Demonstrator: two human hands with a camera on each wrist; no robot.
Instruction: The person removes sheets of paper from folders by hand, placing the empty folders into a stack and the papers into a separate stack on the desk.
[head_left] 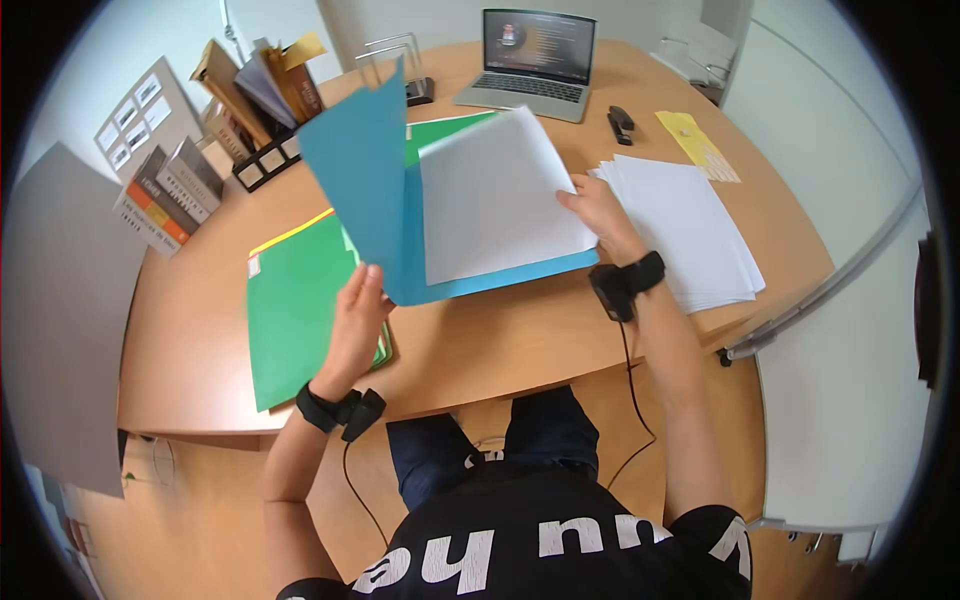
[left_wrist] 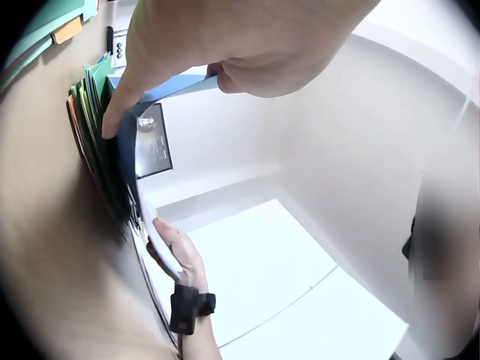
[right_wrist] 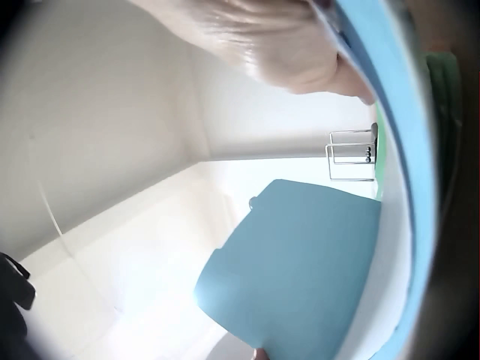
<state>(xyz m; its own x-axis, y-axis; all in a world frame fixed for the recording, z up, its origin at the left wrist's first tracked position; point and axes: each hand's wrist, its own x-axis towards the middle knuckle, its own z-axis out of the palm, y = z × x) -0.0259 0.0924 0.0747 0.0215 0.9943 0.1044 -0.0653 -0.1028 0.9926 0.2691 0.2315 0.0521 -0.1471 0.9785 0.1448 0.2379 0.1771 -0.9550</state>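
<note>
In the head view a blue folder [head_left: 365, 180] is held spread above the table, its left cover raised. White paper sheets [head_left: 500, 200] lie on its right half. My left hand [head_left: 355, 320] grips the folder near its lower fold, and the left wrist view shows thumb and fingers on either side of the blue card [left_wrist: 176, 88]. At the right edge, my right hand [head_left: 605, 215] pinches paper and folder together, thumb on top. Seen from the right wrist, the raised cover [right_wrist: 292, 262] stands across from that hand, and the sheets bow along the folder.
Green folders [head_left: 300, 310] lie at the left, with another green folder [head_left: 450, 128] behind the blue one. A stack of white paper [head_left: 690, 235] sits right, near a stapler [head_left: 621, 125] and a yellow sheet [head_left: 697, 145]. Farther back are a laptop [head_left: 530, 70], books [head_left: 175, 195] and a file holder [head_left: 268, 163].
</note>
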